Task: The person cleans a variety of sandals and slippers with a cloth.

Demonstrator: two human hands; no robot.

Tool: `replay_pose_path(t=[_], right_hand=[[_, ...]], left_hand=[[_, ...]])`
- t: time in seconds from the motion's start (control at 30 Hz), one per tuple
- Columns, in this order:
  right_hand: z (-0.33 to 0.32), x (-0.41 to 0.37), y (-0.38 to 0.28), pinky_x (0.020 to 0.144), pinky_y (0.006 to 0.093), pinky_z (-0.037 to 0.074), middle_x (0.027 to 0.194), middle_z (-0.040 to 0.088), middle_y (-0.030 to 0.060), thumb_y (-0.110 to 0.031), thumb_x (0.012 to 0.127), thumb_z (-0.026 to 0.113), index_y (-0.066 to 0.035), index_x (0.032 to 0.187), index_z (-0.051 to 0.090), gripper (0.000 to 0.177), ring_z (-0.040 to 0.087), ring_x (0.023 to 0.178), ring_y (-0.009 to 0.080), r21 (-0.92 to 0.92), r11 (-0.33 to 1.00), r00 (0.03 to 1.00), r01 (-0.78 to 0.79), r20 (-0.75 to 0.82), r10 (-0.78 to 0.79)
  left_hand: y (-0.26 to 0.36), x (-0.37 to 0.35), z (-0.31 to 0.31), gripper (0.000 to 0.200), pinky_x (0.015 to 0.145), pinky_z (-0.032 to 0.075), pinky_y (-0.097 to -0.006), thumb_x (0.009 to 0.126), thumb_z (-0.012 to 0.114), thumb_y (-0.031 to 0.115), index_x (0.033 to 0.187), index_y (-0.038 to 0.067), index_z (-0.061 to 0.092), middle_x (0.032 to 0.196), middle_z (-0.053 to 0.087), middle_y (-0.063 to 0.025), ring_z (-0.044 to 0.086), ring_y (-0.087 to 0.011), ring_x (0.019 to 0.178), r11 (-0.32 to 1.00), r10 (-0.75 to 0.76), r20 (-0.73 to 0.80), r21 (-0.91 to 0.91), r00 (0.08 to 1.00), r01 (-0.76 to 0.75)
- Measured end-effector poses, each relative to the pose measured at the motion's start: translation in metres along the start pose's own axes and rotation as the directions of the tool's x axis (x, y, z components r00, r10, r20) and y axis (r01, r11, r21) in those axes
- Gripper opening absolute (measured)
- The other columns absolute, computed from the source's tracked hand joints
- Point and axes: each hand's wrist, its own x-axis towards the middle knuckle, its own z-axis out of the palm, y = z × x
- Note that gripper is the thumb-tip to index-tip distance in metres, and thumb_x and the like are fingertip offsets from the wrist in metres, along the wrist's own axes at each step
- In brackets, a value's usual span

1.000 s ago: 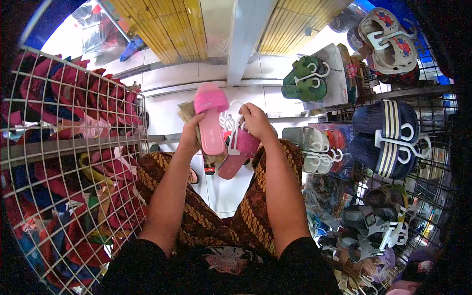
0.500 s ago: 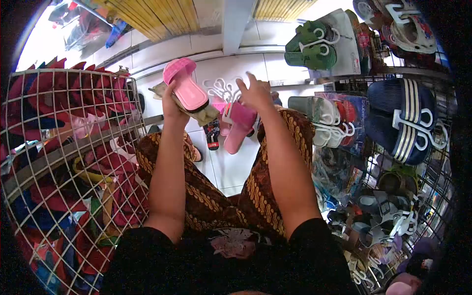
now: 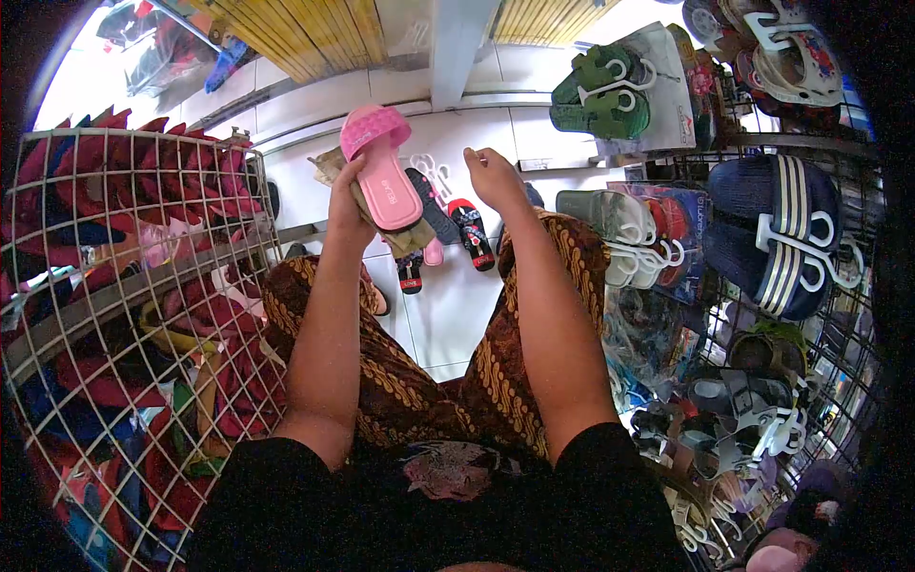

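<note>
My left hand (image 3: 351, 202) is closed on a pink slide sandal (image 3: 389, 186), its sole turned toward me and its textured strap at the top. A crumpled tan cloth or paper (image 3: 416, 235) lies behind the sandal, against the same hand. To the right, my right hand (image 3: 498, 181) is raised with its fingers curled in; whether anything is between them is hidden. Below and between my hands, a dark grey slipper (image 3: 426, 202) and white plastic shoe hangers (image 3: 431, 173) show. Black-and-red slippers (image 3: 471, 236) are on the white tiled floor (image 3: 434, 329).
A wire basket (image 3: 143, 276) full of red and magenta footwear stands at my left. On the right, a rack holds green sandals (image 3: 605, 95), navy striped slides (image 3: 777, 234) and several others on white hangers. A grey post (image 3: 459, 52) rises ahead.
The magenta sandal beneath my right hand is no longer in view, and that hand's spread fingers have curled. My left hand has shifted slightly right with the pink sandal. More black-and-red slippers show.
</note>
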Motion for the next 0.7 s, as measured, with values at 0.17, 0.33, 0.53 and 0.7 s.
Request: replay_pose_path(t=[0.17, 0.33, 0.53, 0.7], right_hand=[[0.016, 0.015, 0.020, 0.091, 0.0368, 0.047, 0.112, 0.068, 0.0153, -0.042, 0.099, 0.048, -0.002, 0.119, 0.062, 0.047, 0.063, 0.102, 0.0269, 0.185, 0.974, 0.977, 0.130, 0.141, -0.157], [-0.003, -0.024, -0.013, 0.097, 0.0392, 0.043, 0.125, 0.063, 0.0093, -0.050, 0.099, 0.041, -0.004, 0.132, 0.055, 0.058, 0.058, 0.112, 0.0210, 0.218, 0.972, 0.853, 0.087, 0.487, -0.186], [-0.012, -0.053, -0.015, 0.103, 0.0401, 0.040, 0.137, 0.052, 0.0086, -0.058, 0.102, 0.028, -0.012, 0.143, 0.040, 0.063, 0.049, 0.125, 0.0200, 0.609, 0.751, 0.747, -0.254, 0.617, -0.248], [0.000, -0.060, -0.011, 0.097, 0.0374, 0.050, 0.129, 0.058, 0.0094, -0.057, 0.101, 0.035, -0.009, 0.140, 0.043, 0.062, 0.061, 0.111, 0.0204, 0.739, 0.587, 0.666, -0.331, 0.623, -0.409]], left_hand=[[-0.004, -0.014, 0.011, 0.042, 0.076, 0.059, -0.0377, 0.088, 0.062, 0.032, 0.114, -0.001, 0.058, 0.097, 0.069, -0.0149, 0.070, -0.0255, 0.082, 0.978, -0.193, 0.093, 0.104, 0.977, 0.184], [-0.013, -0.025, 0.015, 0.045, 0.075, 0.059, -0.0364, 0.088, 0.062, 0.033, 0.117, -0.002, 0.058, 0.098, 0.069, -0.0152, 0.070, -0.0238, 0.081, 0.961, -0.257, 0.163, 0.146, 0.953, 0.234], [-0.026, -0.034, 0.013, 0.045, 0.080, 0.057, -0.0360, 0.086, 0.064, 0.032, 0.118, 0.001, 0.057, 0.101, 0.068, -0.0129, 0.069, -0.0224, 0.085, 0.935, -0.276, 0.160, 0.272, 0.948, 0.227], [-0.054, -0.032, 0.008, 0.048, 0.086, 0.055, -0.0409, 0.089, 0.062, 0.024, 0.131, 0.012, 0.044, 0.116, 0.059, -0.0084, 0.062, -0.0231, 0.102, 0.976, -0.130, 0.201, 0.198, 0.971, 0.090]])
